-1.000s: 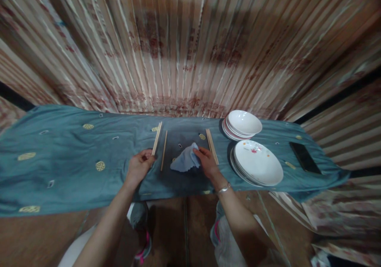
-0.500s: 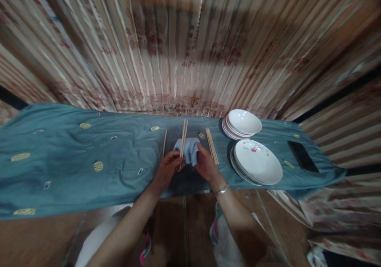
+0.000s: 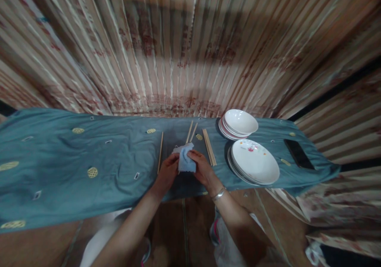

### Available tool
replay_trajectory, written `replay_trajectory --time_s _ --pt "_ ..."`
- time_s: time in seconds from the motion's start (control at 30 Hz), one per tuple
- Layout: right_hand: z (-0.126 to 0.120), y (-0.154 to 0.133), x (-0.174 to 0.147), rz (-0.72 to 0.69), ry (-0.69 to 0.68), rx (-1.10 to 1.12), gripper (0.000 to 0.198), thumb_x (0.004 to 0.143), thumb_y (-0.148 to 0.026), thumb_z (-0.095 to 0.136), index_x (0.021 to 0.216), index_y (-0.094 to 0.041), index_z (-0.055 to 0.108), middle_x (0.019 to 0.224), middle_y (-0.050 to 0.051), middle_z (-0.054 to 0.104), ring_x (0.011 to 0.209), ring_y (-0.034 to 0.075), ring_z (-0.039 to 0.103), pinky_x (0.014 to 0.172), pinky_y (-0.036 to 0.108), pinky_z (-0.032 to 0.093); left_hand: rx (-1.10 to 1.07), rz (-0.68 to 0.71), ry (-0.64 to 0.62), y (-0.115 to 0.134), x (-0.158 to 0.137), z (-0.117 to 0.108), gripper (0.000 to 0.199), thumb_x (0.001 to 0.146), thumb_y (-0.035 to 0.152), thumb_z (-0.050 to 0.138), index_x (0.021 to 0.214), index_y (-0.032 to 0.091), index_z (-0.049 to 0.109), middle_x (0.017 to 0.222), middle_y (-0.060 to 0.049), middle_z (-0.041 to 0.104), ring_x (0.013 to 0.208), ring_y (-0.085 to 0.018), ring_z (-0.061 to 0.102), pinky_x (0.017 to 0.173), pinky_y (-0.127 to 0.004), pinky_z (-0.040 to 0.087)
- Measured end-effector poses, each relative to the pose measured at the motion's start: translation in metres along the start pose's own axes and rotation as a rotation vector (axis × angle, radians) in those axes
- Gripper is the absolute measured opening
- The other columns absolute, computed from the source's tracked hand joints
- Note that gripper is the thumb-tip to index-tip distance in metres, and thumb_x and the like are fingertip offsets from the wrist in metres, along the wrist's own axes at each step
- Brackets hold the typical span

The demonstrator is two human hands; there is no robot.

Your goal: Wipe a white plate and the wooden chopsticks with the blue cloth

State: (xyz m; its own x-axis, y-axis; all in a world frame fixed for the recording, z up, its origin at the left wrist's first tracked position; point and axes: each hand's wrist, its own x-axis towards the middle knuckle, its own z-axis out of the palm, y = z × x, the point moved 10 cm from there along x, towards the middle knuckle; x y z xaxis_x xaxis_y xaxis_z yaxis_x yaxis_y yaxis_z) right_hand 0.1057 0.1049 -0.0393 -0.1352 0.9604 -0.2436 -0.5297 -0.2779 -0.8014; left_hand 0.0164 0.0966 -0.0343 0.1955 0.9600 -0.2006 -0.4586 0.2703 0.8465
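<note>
A light blue cloth [image 3: 187, 162] is folded around the lower part of a pair of wooden chopsticks [image 3: 191, 133], whose upper ends stick out past it, slightly spread. My right hand [image 3: 203, 167] presses the cloth with its thumb on top. On the other side, my left hand [image 3: 168, 171] is closed at the chopsticks' lower ends, which the cloth and fingers mostly hide. Just left of that hand, more chopstick wood [image 3: 161, 150] lies on the tablecloth. To the right of my hands several chopsticks [image 3: 209, 147] lie side by side.
A stack of white bowls [image 3: 240, 122] stands at the back right, with a stack of flowered plates [image 3: 255, 164] in front of it. Farther right lies a black phone [image 3: 298, 154]. The teal tablecloth [image 3: 119, 156] reaches up to a pleated curtain [image 3: 166, 60] behind.
The cloth has been brought over the held chopsticks and now wraps their lower part. Their tips have swung right and spread apart. My right hand has closed in toward the left.
</note>
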Motion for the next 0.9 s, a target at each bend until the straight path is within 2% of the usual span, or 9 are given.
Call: replay_trajectory --time_s 0.13,0.27,0.4,0.5,0.7,0.9 --pt "0.005 0.001 -0.002 0.039 -0.017 0.013 0.029 0.055 -0.030 0.079 0.079 -0.017 0.068 0.064 -0.003 0.067 0.053 0.010 0.059 0.057 0.023 0.047 0.018 -0.018 0.020 -0.007 0.001 -0.004 0.026 0.061 0.035 0.076 0.072 0.014 0.064 0.055 0.004 0.054 0.049 -0.007 0.043 0.049 -0.021 0.033" --pt "-0.001 0.003 -0.001 0.078 0.025 0.021 0.028 0.050 -0.028 0.082 0.072 -0.015 0.070 0.058 -0.002 0.066 0.049 0.010 0.057 0.053 0.023 0.046 0.043 -0.063 -0.001 -0.014 0.001 -0.004 0.028 0.061 0.036 0.076 0.070 0.014 0.063 0.053 0.004 0.052 0.048 -0.007 0.043 0.049 -0.021 0.033" --pt "-0.006 -0.002 0.002 0.063 0.030 0.047 0.029 0.049 -0.028 0.083 0.072 -0.014 0.071 0.059 -0.001 0.067 0.051 0.011 0.059 0.056 0.024 0.048 0.077 -0.057 -0.037 -0.014 0.000 -0.002 0.029 0.061 0.038 0.076 0.067 0.014 0.061 0.052 0.004 0.053 0.047 -0.007 0.044 0.049 -0.021 0.032" --pt "-0.014 -0.013 0.004 0.028 0.057 0.068 0.025 0.050 -0.027 0.082 0.069 -0.016 0.071 0.061 -0.002 0.068 0.053 0.010 0.058 0.056 0.023 0.047 0.130 -0.080 -0.068 -0.016 -0.003 -0.001 0.031 0.058 0.038 0.076 0.065 0.014 0.059 0.053 0.003 0.057 0.046 -0.007 0.046 0.047 -0.020 0.031" --pt "-0.034 -0.038 0.009 -0.075 0.090 0.107 0.015 0.056 -0.025 0.080 0.061 -0.018 0.068 0.058 -0.003 0.066 0.061 0.012 0.061 0.063 0.024 0.048 0.218 -0.147 -0.047 -0.022 -0.012 -0.003 0.032 0.058 0.040 0.076 0.068 0.015 0.059 0.057 0.002 0.061 0.049 -0.008 0.051 0.050 -0.021 0.037" --pt "-0.032 -0.034 0.011 -0.086 0.062 0.125 0.014 0.059 -0.025 0.079 0.064 -0.017 0.068 0.062 -0.002 0.067 0.068 0.013 0.062 0.069 0.025 0.047 0.145 -0.165 0.037 -0.025 -0.014 -0.008 0.034 0.055 0.038 0.076 0.071 0.014 0.058 0.057 0.003 0.058 0.047 -0.006 0.046 0.047 -0.019 0.032"
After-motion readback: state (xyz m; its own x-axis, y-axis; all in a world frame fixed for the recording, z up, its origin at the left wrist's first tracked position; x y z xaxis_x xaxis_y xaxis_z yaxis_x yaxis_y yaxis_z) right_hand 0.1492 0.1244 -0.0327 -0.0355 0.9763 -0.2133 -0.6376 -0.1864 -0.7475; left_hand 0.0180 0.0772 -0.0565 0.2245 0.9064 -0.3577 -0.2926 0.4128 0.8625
